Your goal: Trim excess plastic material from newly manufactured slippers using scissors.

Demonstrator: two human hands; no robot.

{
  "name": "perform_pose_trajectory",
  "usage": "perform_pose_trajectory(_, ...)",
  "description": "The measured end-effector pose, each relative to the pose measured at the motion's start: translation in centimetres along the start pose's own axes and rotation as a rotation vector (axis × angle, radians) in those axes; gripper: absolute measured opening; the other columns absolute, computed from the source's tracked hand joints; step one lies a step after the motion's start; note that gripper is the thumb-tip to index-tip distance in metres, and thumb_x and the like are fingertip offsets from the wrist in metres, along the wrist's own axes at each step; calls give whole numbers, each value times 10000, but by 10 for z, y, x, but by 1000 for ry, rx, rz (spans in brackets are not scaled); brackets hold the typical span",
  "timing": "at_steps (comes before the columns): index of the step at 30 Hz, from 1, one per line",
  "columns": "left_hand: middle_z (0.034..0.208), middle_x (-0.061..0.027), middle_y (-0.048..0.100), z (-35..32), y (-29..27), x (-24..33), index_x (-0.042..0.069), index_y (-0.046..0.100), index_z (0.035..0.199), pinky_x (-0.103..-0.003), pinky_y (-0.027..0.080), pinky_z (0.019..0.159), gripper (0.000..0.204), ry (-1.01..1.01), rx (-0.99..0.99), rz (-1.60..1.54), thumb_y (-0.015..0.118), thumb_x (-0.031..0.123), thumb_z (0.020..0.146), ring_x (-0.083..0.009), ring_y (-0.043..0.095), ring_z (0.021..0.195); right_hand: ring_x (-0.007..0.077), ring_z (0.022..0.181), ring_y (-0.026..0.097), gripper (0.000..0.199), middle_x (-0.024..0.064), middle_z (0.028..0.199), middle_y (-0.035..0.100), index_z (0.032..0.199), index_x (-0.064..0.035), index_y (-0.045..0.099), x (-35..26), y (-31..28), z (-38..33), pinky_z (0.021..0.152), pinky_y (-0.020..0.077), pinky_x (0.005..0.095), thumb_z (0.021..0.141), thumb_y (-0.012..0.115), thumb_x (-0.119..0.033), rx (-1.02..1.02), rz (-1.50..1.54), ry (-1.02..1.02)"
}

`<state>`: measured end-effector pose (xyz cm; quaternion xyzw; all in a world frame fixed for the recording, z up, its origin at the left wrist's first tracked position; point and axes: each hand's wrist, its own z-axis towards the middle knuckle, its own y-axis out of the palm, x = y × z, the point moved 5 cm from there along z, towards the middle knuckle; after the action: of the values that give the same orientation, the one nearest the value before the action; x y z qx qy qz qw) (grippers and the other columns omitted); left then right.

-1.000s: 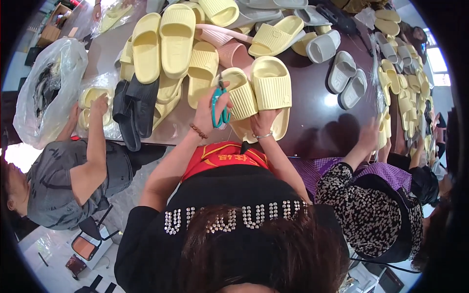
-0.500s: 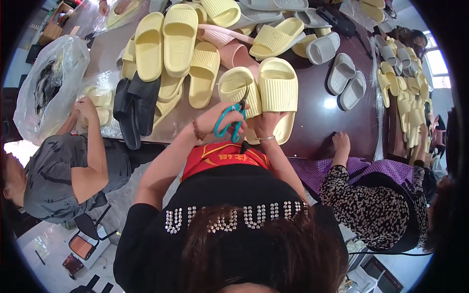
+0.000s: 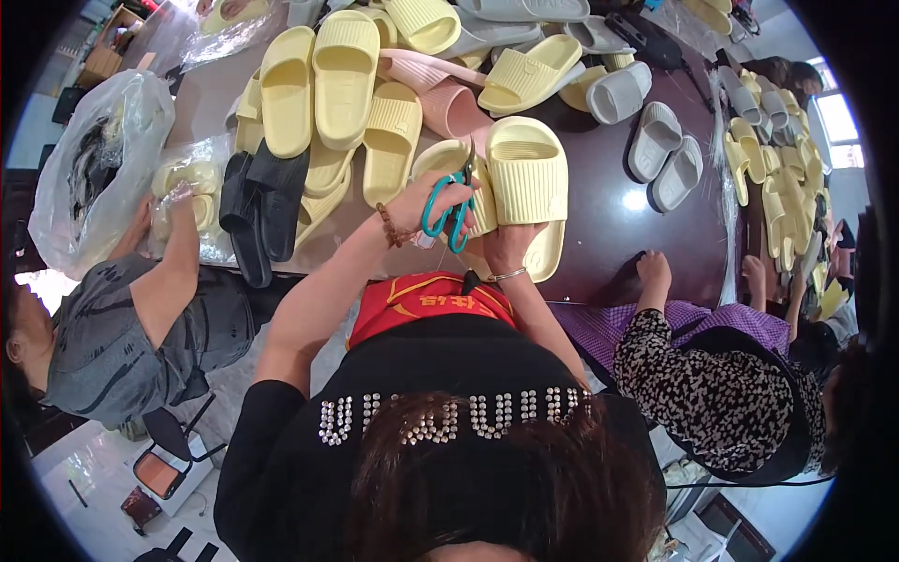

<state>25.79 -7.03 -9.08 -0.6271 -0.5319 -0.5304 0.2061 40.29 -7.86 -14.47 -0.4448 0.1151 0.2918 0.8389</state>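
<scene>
Two pale yellow slide slippers stand close together in front of me at the table's near edge. My right hand point(image 3: 508, 247), with a silver bangle at the wrist, grips the right slipper point(image 3: 530, 189) below its ribbed strap; its fingertips are hidden under the strap. My left hand point(image 3: 412, 208), wearing a beaded bracelet, is closed round turquoise-handled scissors point(image 3: 459, 178). Their dark blades point away from me, over the left slipper point(image 3: 435, 156). That slipper is partly covered by the hand and scissors. Whether the blades touch it, I cannot tell.
Yellow, pink and grey slippers pile up beyond my hands, with black slippers point(image 3: 281, 201) to the left. A grey pair point(image 3: 676, 174) lies right on the dark table point(image 3: 599, 258). A clear plastic bag point(image 3: 70, 225) stands far left. Co-workers sit on both sides.
My left hand has moved the scissors a little farther from me over the left slipper. The right slipper has shifted slightly nearer. The left co-worker's hand has moved onto plastic-wrapped slippers.
</scene>
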Motion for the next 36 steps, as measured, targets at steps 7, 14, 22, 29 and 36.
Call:
perform_pose_trajectory(7,707,-67,555,-23,-21,11,-2,471,1035,-241,446,496,317,147,213,-124,532,219,816,-119,544,579,326,1157,320,423,146,1163,468,1111,-52,499,14,-1,4,948,150,468,705,543,-164,29,-8,108)
perform_pose_trajectory(14,787,-59,558,-29,-74,-22,40,432,1122,-203,430,550,366,492,716,-142,553,171,802,-94,522,640,345,1131,305,381,182,1169,447,1081,12,498,54,16,-1,966,105,458,730,490,-136,-89,-79,225)
perform_pose_trajectory(22,735,-9,490,-4,-60,-15,42,419,1081,-178,391,550,379,437,645,138,611,142,770,-61,474,652,358,1155,278,405,206,1145,448,1083,37,479,15,-1,12,977,89,496,702,497,-99,-3,133,140)
perform_pose_trajectory(29,692,17,469,-20,-73,-24,39,456,1015,-182,371,493,327,374,717,375,626,155,761,-55,458,577,318,1126,333,339,177,1127,478,1064,38,494,23,-3,6,958,169,467,746,471,-77,-20,97,189)
perform_pose_trajectory(36,699,-28,541,-119,-132,-65,21,515,994,-219,410,528,289,291,811,556,598,81,723,-93,519,602,229,956,494,289,106,1074,506,1081,10,472,91,0,10,778,426,358,805,444,-71,125,942,868)
